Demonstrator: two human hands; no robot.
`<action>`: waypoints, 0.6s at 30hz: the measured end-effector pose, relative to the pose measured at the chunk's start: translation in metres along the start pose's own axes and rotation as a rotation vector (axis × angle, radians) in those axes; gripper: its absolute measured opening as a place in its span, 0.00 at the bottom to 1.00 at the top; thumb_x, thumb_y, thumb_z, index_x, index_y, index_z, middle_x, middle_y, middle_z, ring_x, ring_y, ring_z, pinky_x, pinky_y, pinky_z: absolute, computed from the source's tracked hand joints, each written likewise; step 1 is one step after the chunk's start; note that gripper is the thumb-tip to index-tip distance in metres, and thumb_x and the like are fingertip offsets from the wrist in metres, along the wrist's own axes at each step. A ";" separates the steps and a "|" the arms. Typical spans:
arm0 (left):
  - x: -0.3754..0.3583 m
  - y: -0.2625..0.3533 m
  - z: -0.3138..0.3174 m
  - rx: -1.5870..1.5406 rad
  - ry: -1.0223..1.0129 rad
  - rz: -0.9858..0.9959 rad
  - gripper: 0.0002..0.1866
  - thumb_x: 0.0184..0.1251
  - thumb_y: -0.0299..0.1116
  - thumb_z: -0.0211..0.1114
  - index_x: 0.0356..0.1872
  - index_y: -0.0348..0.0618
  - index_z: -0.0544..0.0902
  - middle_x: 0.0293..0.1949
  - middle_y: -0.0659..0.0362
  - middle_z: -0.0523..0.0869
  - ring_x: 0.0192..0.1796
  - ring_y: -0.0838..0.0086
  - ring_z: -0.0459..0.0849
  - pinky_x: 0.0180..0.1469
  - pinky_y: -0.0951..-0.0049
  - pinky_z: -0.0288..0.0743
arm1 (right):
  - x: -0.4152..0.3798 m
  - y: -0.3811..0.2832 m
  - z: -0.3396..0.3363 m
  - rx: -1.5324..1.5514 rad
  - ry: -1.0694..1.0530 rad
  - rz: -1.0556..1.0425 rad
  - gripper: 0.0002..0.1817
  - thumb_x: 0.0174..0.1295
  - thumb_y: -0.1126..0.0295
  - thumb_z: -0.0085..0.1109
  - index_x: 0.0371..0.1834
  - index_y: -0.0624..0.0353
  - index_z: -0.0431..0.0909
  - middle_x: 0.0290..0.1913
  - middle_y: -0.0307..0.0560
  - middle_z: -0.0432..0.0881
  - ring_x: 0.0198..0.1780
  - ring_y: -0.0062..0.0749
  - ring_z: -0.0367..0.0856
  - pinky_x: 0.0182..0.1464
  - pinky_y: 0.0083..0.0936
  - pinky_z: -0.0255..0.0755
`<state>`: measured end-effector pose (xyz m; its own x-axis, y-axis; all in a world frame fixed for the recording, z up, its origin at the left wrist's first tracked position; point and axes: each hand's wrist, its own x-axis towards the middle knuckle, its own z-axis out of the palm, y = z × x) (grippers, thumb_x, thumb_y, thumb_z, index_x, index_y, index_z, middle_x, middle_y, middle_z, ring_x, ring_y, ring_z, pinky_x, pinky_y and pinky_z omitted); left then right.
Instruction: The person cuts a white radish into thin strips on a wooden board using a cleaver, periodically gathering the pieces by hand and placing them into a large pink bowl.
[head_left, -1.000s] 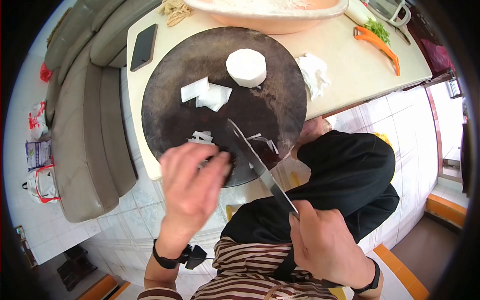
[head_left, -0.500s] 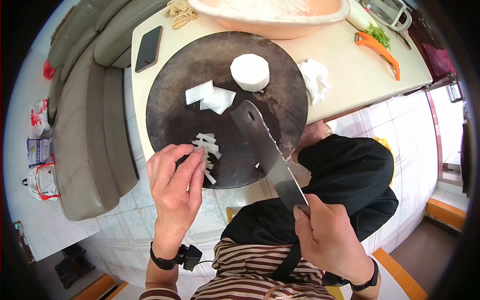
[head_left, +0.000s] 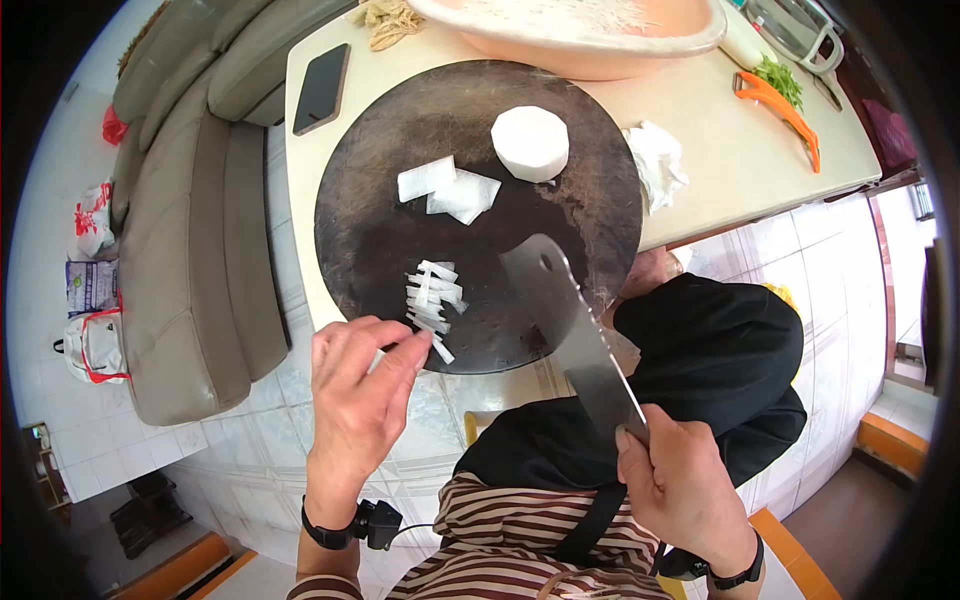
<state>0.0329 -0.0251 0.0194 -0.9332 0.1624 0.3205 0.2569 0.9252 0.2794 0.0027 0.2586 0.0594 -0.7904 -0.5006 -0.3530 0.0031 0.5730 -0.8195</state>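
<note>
The right hand (head_left: 685, 480) is gripping the knife (head_left: 580, 345), fingers clamped on it. The left hand (head_left: 362, 390), fingers slightly apart, is hovering at the strips (head_left: 432, 292) on the board (head_left: 360, 240); slices (head_left: 470, 195), then a block (head_left: 530, 143), are lying beyond.

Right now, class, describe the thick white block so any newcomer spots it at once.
On the cream table lies a round dark chopping board. Toward its far edge, right of centre, sits the thick white block. It is one chunky, many-sided piece, unlike the flat slices and thin strips.
</note>
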 end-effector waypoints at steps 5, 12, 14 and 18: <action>0.003 0.002 -0.002 0.038 -0.111 0.108 0.19 0.43 0.19 0.68 0.42 0.41 0.88 0.41 0.59 0.82 0.46 0.65 0.80 0.51 0.62 0.69 | 0.000 0.000 -0.001 -0.017 0.013 0.019 0.08 0.68 0.78 0.55 0.30 0.68 0.72 0.17 0.47 0.76 0.16 0.33 0.74 0.21 0.26 0.63; 0.000 0.007 0.011 -0.016 -0.090 0.202 0.17 0.44 0.23 0.68 0.40 0.36 0.86 0.40 0.57 0.81 0.45 0.63 0.80 0.49 0.63 0.73 | -0.002 0.001 0.004 -0.044 0.053 -0.012 0.07 0.66 0.79 0.56 0.30 0.68 0.72 0.16 0.51 0.74 0.14 0.37 0.70 0.20 0.30 0.59; -0.004 0.012 0.025 -0.067 -0.036 0.190 0.17 0.45 0.23 0.68 0.40 0.35 0.86 0.40 0.57 0.81 0.45 0.63 0.81 0.49 0.63 0.73 | -0.002 0.001 0.004 -0.052 0.060 -0.022 0.06 0.66 0.80 0.56 0.30 0.68 0.72 0.16 0.52 0.73 0.14 0.39 0.69 0.20 0.31 0.59; 0.009 0.029 0.047 -0.164 0.078 0.175 0.16 0.44 0.20 0.69 0.40 0.35 0.86 0.40 0.56 0.82 0.44 0.62 0.81 0.46 0.64 0.74 | 0.000 -0.002 0.005 -0.060 0.078 -0.051 0.06 0.66 0.80 0.56 0.30 0.68 0.72 0.16 0.54 0.72 0.14 0.44 0.69 0.20 0.32 0.58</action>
<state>0.0199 0.0195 -0.0123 -0.8505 0.2822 0.4439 0.4559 0.8163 0.3547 0.0061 0.2543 0.0591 -0.8337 -0.4798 -0.2734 -0.0735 0.5871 -0.8062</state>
